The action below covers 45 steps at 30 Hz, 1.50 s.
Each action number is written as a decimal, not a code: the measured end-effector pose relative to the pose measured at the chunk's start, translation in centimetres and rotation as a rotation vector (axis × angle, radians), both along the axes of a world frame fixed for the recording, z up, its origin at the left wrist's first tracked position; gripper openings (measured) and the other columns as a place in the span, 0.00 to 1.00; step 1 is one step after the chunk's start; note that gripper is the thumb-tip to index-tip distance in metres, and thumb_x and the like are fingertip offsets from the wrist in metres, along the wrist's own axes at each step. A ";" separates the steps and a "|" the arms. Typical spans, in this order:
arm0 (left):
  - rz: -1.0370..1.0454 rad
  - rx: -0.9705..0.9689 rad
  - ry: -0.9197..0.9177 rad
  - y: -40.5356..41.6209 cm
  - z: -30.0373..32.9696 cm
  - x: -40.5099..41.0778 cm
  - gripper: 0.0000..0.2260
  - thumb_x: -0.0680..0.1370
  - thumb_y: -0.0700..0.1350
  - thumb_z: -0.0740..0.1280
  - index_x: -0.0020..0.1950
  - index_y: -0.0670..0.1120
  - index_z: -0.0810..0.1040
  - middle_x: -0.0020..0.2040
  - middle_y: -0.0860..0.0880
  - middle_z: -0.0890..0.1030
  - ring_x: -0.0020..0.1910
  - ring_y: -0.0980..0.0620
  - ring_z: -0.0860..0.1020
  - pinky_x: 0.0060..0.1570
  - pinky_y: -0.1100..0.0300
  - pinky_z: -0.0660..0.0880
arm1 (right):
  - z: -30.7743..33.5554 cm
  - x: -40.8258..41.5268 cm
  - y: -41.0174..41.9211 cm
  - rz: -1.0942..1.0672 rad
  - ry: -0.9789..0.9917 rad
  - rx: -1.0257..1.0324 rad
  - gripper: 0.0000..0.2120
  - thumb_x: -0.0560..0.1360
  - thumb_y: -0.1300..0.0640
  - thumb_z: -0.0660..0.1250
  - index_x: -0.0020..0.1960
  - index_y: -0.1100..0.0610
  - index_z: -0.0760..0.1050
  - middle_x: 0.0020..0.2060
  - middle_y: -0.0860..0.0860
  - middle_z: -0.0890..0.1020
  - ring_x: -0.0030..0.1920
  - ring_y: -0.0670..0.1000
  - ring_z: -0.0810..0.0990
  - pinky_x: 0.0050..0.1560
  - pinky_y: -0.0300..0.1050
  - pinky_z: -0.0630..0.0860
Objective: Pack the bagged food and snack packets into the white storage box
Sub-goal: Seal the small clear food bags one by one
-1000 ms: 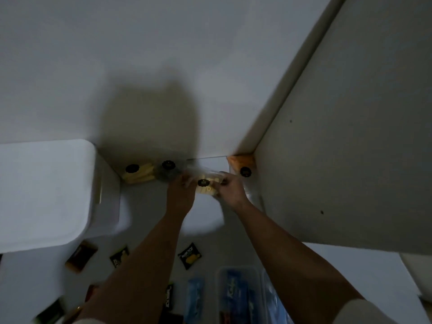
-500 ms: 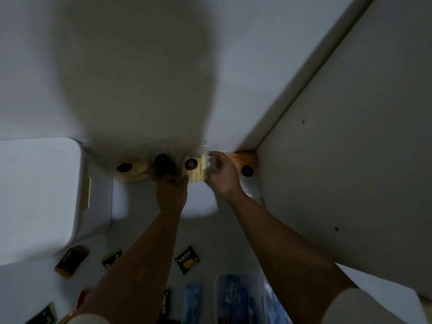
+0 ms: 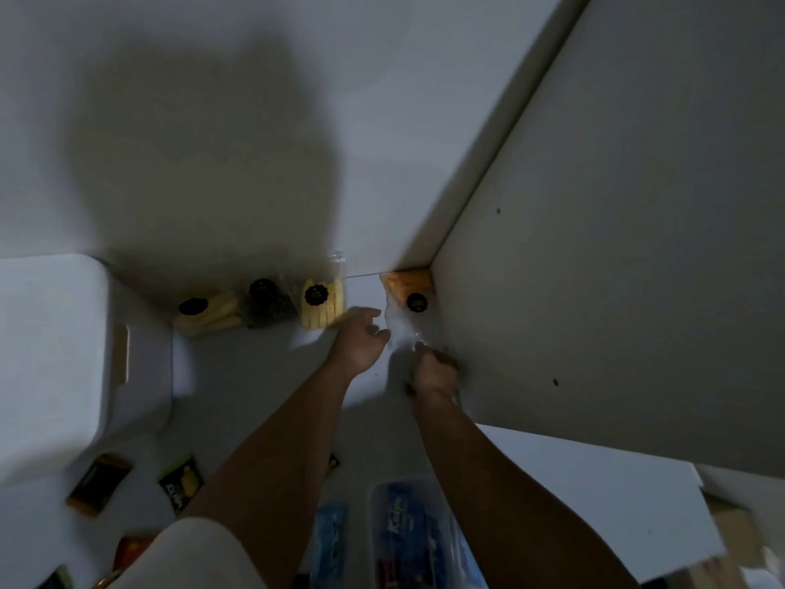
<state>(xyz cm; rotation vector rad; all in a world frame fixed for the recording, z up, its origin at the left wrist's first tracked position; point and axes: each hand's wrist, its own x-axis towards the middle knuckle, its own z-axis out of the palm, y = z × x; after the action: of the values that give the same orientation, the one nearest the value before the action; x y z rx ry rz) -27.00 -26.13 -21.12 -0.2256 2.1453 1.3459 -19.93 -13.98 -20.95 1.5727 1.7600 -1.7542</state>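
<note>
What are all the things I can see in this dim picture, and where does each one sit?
Clear food bags with dark round labels: four, in a row along the back wall; pale yellow, dark, yellow, orange in the right corner.
White storage box: one, left.
Small snack packets: several, dark, on the white surface at lower left, for example one black and yellow and one brown.
Clear tub of blue packets: one, bottom centre.
White panel: one, right.
Left hand: touches the yellow bag.
Right hand: pinches the orange bag's clear end.
</note>
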 end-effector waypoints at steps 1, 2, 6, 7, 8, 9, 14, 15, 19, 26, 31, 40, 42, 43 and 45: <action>-0.022 -0.003 -0.005 0.2 0.0 -0.1 0.22 0.78 0.41 0.70 0.72 0.43 0.72 0.68 0.45 0.73 0.60 0.51 0.75 0.59 0.57 0.73 | -0.4 -0.4 0.3 0.002 0.003 -0.007 0.18 0.79 0.48 0.66 0.61 0.61 0.77 0.54 0.59 0.82 0.58 0.62 0.82 0.61 0.59 0.80; -0.035 -0.011 -0.008 0.3 -0.2 -0.3 0.23 0.78 0.42 0.71 0.72 0.42 0.72 0.69 0.44 0.73 0.61 0.50 0.76 0.62 0.56 0.73 | -1.0 -0.9 0.5 0.008 0.024 0.011 0.16 0.79 0.48 0.66 0.58 0.59 0.78 0.54 0.57 0.82 0.59 0.62 0.82 0.63 0.58 0.78; -0.050 -0.031 -0.020 0.6 0.3 -0.2 0.21 0.79 0.41 0.70 0.71 0.40 0.75 0.70 0.43 0.75 0.67 0.45 0.75 0.67 0.56 0.71 | -1.7 -2.5 0.5 -0.050 0.136 0.049 0.08 0.73 0.48 0.68 0.38 0.48 0.83 0.45 0.51 0.86 0.53 0.59 0.84 0.62 0.60 0.79; -0.049 -0.034 -0.021 0.7 0.5 -0.2 0.20 0.79 0.41 0.70 0.70 0.39 0.76 0.69 0.43 0.75 0.67 0.45 0.75 0.67 0.57 0.70 | -1.1 -2.4 0.4 -0.078 0.152 0.028 0.07 0.69 0.46 0.67 0.37 0.43 0.84 0.43 0.51 0.86 0.51 0.58 0.85 0.60 0.61 0.80; -0.051 -0.035 -0.018 0.7 0.8 -0.1 0.19 0.79 0.41 0.69 0.70 0.40 0.76 0.69 0.43 0.76 0.67 0.45 0.76 0.68 0.55 0.71 | -0.4 -2.3 0.3 -0.090 0.164 -0.001 0.06 0.67 0.45 0.67 0.37 0.42 0.84 0.42 0.50 0.87 0.50 0.57 0.86 0.58 0.61 0.81; -0.056 -0.033 -0.018 0.6 1.2 0.1 0.18 0.79 0.42 0.69 0.68 0.40 0.77 0.68 0.42 0.77 0.65 0.45 0.77 0.68 0.53 0.72 | -0.1 -2.1 0.3 -0.093 0.172 -0.025 0.07 0.68 0.46 0.68 0.37 0.44 0.84 0.41 0.51 0.87 0.49 0.56 0.86 0.57 0.61 0.82; -0.024 -0.126 0.095 -1.0 4.1 1.4 0.12 0.79 0.49 0.69 0.60 0.46 0.78 0.54 0.47 0.81 0.45 0.51 0.79 0.43 0.60 0.72 | 3.0 -1.5 -0.1 -0.006 0.239 0.057 0.15 0.67 0.46 0.69 0.38 0.60 0.80 0.36 0.58 0.85 0.40 0.56 0.84 0.48 0.61 0.82; -0.025 -0.171 0.147 -1.4 4.7 1.7 0.12 0.79 0.51 0.69 0.59 0.47 0.78 0.52 0.49 0.80 0.44 0.52 0.78 0.42 0.60 0.70 | 3.4 -1.4 -0.2 0.030 0.274 0.103 0.17 0.65 0.45 0.68 0.36 0.60 0.78 0.34 0.57 0.83 0.38 0.56 0.83 0.47 0.60 0.82; 0.000 -0.113 0.287 -3.7 8.7 4.4 0.07 0.78 0.47 0.70 0.51 0.44 0.79 0.43 0.49 0.81 0.42 0.49 0.79 0.42 0.58 0.72 | 9.0 1.0 -2.1 0.176 0.383 0.176 0.13 0.73 0.53 0.68 0.35 0.59 0.75 0.31 0.53 0.78 0.34 0.50 0.77 0.40 0.47 0.75; 0.028 0.247 0.030 -7.7 15.6 10.7 0.07 0.82 0.41 0.63 0.46 0.41 0.77 0.39 0.41 0.79 0.40 0.45 0.78 0.48 0.49 0.79 | 14.9 6.7 -6.6 0.481 0.526 0.028 0.09 0.70 0.55 0.65 0.34 0.56 0.69 0.32 0.57 0.69 0.36 0.53 0.71 0.41 0.52 0.72; 0.080 0.289 0.028 -11.6 18.1 15.8 0.07 0.82 0.44 0.60 0.50 0.42 0.76 0.44 0.39 0.80 0.44 0.44 0.81 0.54 0.45 0.80 | 17.9 11.2 -10.3 0.568 0.567 -0.069 0.12 0.76 0.53 0.68 0.35 0.52 0.73 0.32 0.52 0.76 0.36 0.51 0.77 0.43 0.49 0.77; 0.123 0.277 0.077 -19.4 21.0 25.1 0.11 0.80 0.43 0.57 0.52 0.40 0.77 0.46 0.39 0.84 0.45 0.45 0.83 0.55 0.46 0.81 | 19.6 20.1 -17.2 0.693 0.680 -0.083 0.06 0.79 0.62 0.64 0.43 0.59 0.74 0.33 0.49 0.79 0.35 0.45 0.80 0.42 0.44 0.81; 0.141 0.297 0.076 -20.8 21.3 26.6 0.12 0.82 0.48 0.58 0.48 0.42 0.77 0.38 0.44 0.83 0.38 0.50 0.83 0.56 0.45 0.80 | 20.0 21.7 -18.1 0.716 0.698 -0.059 0.04 0.79 0.62 0.64 0.45 0.60 0.74 0.33 0.49 0.79 0.36 0.45 0.79 0.40 0.42 0.80; 0.141 0.300 0.078 -21.3 21.6 27.2 0.15 0.82 0.52 0.59 0.48 0.42 0.77 0.36 0.46 0.82 0.36 0.51 0.82 0.55 0.46 0.81 | 20.2 22.3 -18.5 0.730 0.708 -0.052 0.04 0.79 0.62 0.65 0.45 0.60 0.74 0.34 0.50 0.79 0.36 0.45 0.79 0.40 0.41 0.80; 0.116 0.270 0.106 -22.3 22.2 28.3 0.16 0.82 0.54 0.61 0.50 0.43 0.79 0.37 0.45 0.82 0.36 0.51 0.83 0.52 0.48 0.82 | 20.7 23.2 -19.2 0.768 0.715 -0.040 0.05 0.79 0.63 0.65 0.45 0.60 0.76 0.37 0.52 0.80 0.39 0.47 0.80 0.42 0.43 0.81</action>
<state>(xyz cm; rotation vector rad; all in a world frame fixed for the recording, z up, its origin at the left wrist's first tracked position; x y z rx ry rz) 1.35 -48.39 1.11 -0.1757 2.0322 1.7306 3.28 -33.20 -0.28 0.1110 2.1537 -1.9673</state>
